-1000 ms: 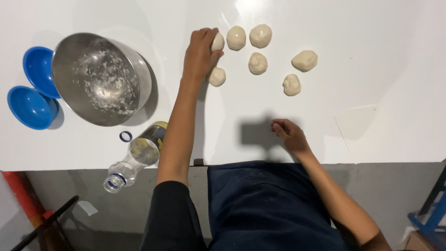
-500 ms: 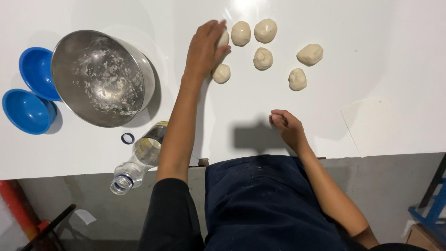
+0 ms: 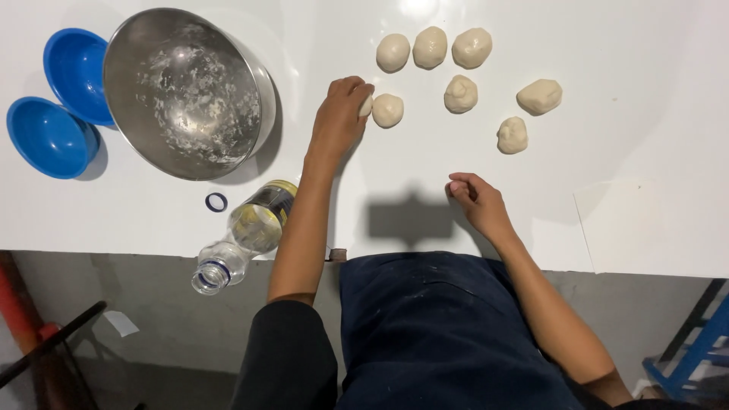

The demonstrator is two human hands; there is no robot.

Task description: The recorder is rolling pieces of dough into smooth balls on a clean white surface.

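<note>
Gripping a dough ball (image 3: pixel 366 105) on the white table (image 3: pixel 653 212), the left hand (image 3: pixel 339 115) is curling closed around it; the right hand (image 3: pixel 477 202) is resting loosely curled, holding nothing visible.

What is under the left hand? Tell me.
The left hand cups a dough ball on the white table; only its pale edge shows past the fingers. The rest is covered, so its shape cannot be told.

worktop (image 3: pixel 228 220): glossy white, smooth | mixing bowl (image 3: pixel 186 93): brushed metal, flour-smeared | small bowls (image 3: pixel 52 137): shiny blue plastic | bottle (image 3: pixel 241 235): clear plastic | dough balls (image 3: pixel 430 48): matt, soft, pale
</note>
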